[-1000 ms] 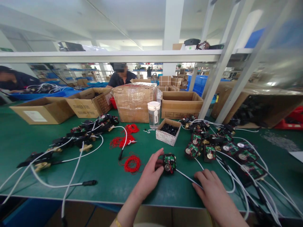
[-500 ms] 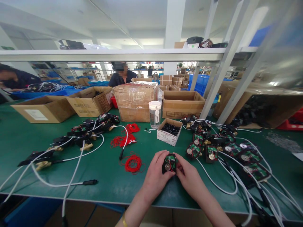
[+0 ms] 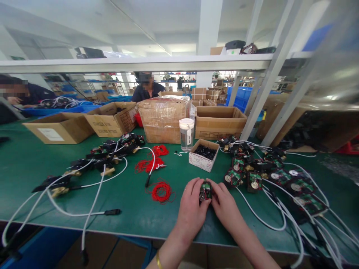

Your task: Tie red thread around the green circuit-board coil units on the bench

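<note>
Between my two hands is a small black housing with a green circuit board (image 3: 206,189), a round silver part and red wires showing on its face. My left hand (image 3: 193,203) is closed around its left side, thumb along the near edge. At its right side my right hand (image 3: 224,201) grips with the fingertips. The underside is hidden by my fingers. A small carton of black parts (image 3: 202,164) stands just beyond my hands. Similar board units (image 3: 254,182) with white cables lie to the right.
Red wire coils (image 3: 161,191) lie left of my hands. More black units (image 3: 98,158) with white cables and brass fittings spread further left. A lidded cup (image 3: 186,140) stands before a taped carton (image 3: 162,119). Metal shelf posts (image 3: 259,97) rise at right. Two people work beyond the bench.
The whole view has shifted slightly, with most things now further right. Both hands still hold the board unit, and my right fingers have moved a little over its right edge.
</note>
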The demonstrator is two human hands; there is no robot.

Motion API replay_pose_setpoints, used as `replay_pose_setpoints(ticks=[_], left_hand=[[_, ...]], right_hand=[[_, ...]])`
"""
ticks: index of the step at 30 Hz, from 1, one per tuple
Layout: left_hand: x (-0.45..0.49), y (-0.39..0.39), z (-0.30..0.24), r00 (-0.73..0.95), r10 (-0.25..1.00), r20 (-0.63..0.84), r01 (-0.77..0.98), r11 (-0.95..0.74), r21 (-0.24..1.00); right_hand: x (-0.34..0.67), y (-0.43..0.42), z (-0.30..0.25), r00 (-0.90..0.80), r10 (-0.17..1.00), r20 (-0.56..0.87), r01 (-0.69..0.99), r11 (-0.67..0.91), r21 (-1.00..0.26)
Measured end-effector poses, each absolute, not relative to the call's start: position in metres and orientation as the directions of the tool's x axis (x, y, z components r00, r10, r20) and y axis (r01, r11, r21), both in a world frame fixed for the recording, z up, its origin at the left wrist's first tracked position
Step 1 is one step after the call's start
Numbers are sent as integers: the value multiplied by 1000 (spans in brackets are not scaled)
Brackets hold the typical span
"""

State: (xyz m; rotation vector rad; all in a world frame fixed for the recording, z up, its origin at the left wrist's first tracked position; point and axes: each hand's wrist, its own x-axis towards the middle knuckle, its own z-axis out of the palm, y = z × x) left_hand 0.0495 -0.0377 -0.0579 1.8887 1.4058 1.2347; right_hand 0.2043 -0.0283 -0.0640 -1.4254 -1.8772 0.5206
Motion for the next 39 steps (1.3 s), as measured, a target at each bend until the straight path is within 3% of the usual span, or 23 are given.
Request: replay_pose_setpoints(ticks=[9,16,19,24,31,39], left_hand=[[57,-43,-54,12,922,387,545,-330,771],[31,-55,-51,70,932,356,572,-330,751],[1,-66,-54,-45,923,381,618,-274,737],[-64,-70,-57,-342,869,358,754,26,656],[-86,-52,-44,-258,946,196,883,148,446],[-83,-45,-28,-240,966,94,906,188,380]], right_hand=[[207,-30,-75,-136,939,317,679,321,-660],[212,-37,-83,-149,920,363,730,350,-587],[217,-43,-86,-142,911,387,743,356,-566],[223,-50,-87,-98,915,392,755,325,-570],[223,-53,-86,-71,898,434,747,336,-574],[231,-54,-81,-70,875,480,750,364,-553]])
